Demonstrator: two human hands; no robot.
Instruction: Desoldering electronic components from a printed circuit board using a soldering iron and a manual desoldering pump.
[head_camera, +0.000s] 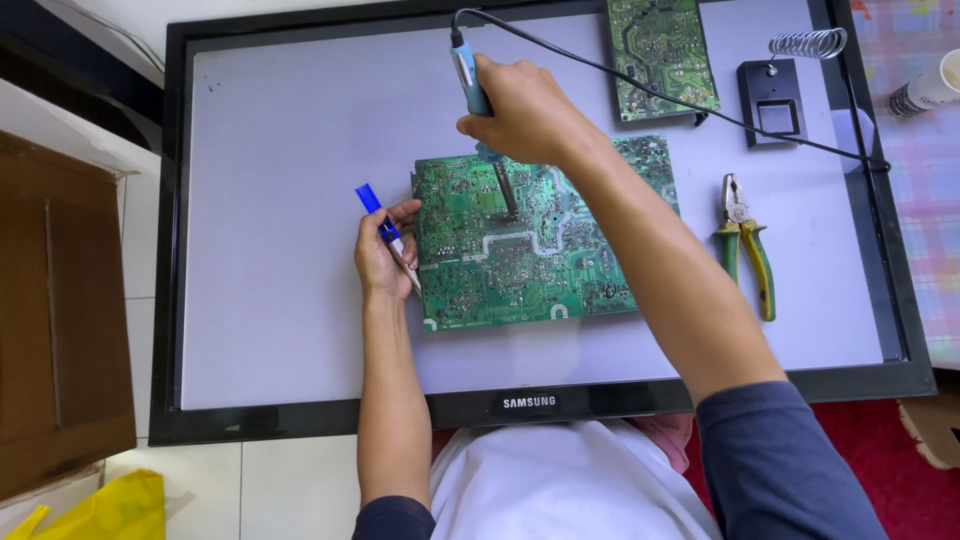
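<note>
A large green circuit board (520, 255) lies solder side up on a flat screen panel (290, 130) that rests face up. My right hand (525, 110) grips a soldering iron (468, 75) with a blue handle, its tip pointing down onto the upper middle of the board. My left hand (380, 250) rests at the board's left edge and holds a thin tool with a blue handle (372, 205), its metal end lying along the board's edge. The iron's black cord runs off to the right.
A second green circuit board (662, 55) lies at the top of the panel. A black soldering iron stand with a coil (772, 95) sits at top right. Green-handled pliers (748, 245) lie right of the board. A brown cardboard box (60, 320) stands at the left.
</note>
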